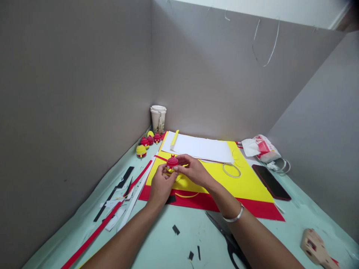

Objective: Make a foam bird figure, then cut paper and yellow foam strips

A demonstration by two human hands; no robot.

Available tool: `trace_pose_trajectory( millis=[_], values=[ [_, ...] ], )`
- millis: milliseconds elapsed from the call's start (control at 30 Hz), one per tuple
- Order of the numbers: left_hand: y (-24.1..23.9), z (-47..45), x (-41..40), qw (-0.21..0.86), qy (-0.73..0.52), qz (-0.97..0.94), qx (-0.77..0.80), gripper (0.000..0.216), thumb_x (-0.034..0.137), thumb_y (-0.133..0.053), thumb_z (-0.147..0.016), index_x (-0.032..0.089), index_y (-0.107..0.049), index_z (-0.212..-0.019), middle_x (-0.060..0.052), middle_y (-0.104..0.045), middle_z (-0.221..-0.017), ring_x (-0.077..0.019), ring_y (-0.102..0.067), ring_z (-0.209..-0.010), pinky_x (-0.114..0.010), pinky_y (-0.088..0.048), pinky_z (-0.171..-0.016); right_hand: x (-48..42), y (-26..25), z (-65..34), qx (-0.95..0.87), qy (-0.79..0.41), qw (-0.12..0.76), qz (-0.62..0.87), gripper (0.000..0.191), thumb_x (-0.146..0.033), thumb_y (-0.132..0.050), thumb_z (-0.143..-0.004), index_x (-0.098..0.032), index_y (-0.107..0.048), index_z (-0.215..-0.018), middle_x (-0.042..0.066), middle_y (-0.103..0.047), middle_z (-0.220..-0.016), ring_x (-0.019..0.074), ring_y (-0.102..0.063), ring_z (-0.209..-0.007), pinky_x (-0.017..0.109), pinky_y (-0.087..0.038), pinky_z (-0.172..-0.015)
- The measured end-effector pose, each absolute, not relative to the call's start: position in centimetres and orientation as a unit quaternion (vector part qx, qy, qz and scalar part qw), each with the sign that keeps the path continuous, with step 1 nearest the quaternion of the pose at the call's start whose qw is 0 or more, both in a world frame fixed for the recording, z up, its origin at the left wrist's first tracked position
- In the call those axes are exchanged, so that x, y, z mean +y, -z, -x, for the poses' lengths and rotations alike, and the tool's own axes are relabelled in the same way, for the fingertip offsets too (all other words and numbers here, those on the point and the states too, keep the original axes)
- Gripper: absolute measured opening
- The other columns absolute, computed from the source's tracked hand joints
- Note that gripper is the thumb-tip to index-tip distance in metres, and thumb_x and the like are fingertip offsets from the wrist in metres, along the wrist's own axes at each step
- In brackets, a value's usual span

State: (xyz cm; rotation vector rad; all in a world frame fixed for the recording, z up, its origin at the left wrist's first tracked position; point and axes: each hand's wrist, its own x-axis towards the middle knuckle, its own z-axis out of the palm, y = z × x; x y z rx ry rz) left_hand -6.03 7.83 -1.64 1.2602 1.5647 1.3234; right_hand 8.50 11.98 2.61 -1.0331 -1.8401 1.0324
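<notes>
Between both hands is a small red and yellow paper figure (172,162), domed like a bird's head, with a pointed crest on top. My left hand (162,186) grips it from the lower left, fingers closed. Thumb and fingers of my right hand (192,170) pinch its right side. Beneath them lie a yellow sheet (252,186) and a red sheet (252,209), with white paper (204,147) on top towards the back. Several similar figures (141,151) in red and yellow stand at the back left.
Black-handled scissors (228,239) lie under my right forearm. Red strips (92,239), black strips (125,177) and white scraps are at the left. A lidded cup (158,119) stands in the corner. Phone (270,182), tissue pack (265,147) and a beige tool (315,246) are rightward. Grey panels enclose the table.
</notes>
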Motion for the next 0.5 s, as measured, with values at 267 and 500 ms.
trace_pose_trajectory(
  millis=[267,500],
  values=[
    [1.5,5.9,7.7,0.356,-0.526,-0.484,0.602,0.054,0.052,-0.071,-0.068,0.021,-0.057,-0.11,0.002,-0.062,-0.072,-0.0164,-0.06,-0.059,-0.026,-0.044,-0.056,12.3,-3.4,-8.8,-0.732,-0.379,0.387,0.414,0.029,-0.033,-0.069,-0.081,-0.021,-0.067,-0.108,0.007,-0.073,-0.104,0.0195,-0.069,-0.096,0.033,-0.054,-0.082],
    [1.1,5.8,7.6,0.338,-0.504,-0.491,0.625,0.048,0.044,-0.071,-0.07,0.024,-0.056,-0.111,0.001,-0.063,-0.077,-0.0174,-0.061,-0.064,-0.026,-0.044,-0.058,13.8,-4.1,-8.2,-0.751,-0.31,0.384,0.438,0.016,-0.033,-0.062,-0.085,-0.02,-0.072,-0.085,0.003,-0.073,-0.085,0.018,-0.067,-0.08,0.029,-0.051,-0.071]
  ],
)
